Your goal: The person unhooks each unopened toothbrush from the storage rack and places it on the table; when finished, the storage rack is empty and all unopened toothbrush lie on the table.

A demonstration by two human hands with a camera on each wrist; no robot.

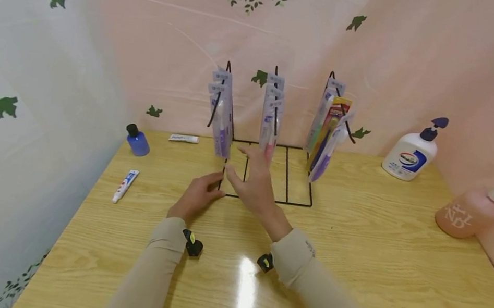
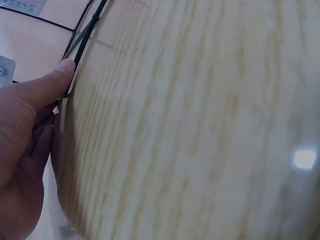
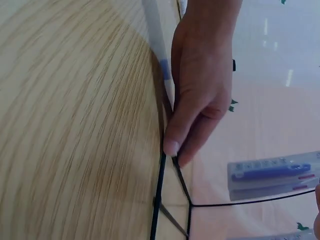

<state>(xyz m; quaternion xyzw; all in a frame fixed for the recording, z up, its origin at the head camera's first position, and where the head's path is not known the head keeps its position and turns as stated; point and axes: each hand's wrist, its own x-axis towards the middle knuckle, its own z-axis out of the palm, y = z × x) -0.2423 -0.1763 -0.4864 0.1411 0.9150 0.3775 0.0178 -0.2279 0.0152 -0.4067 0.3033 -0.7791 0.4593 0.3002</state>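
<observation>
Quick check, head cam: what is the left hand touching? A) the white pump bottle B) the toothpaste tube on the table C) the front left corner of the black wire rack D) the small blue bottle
C: the left hand has its fingertips at the front left corner of the black wire rack, and the left wrist view shows the thumb against the wire; the blue bottle, toothpaste tube and white pump bottle all sit well apart from it.

One wire rack (image 1: 288, 181) with three hooks of packaged toothbrushes (image 1: 223, 119). Two toothpaste tubes (image 1: 125, 185), two pump bottles (image 1: 410, 150), one small blue bottle (image 1: 137, 140), one table (image 1: 379, 257). Two hands (image 1: 254, 184).
</observation>
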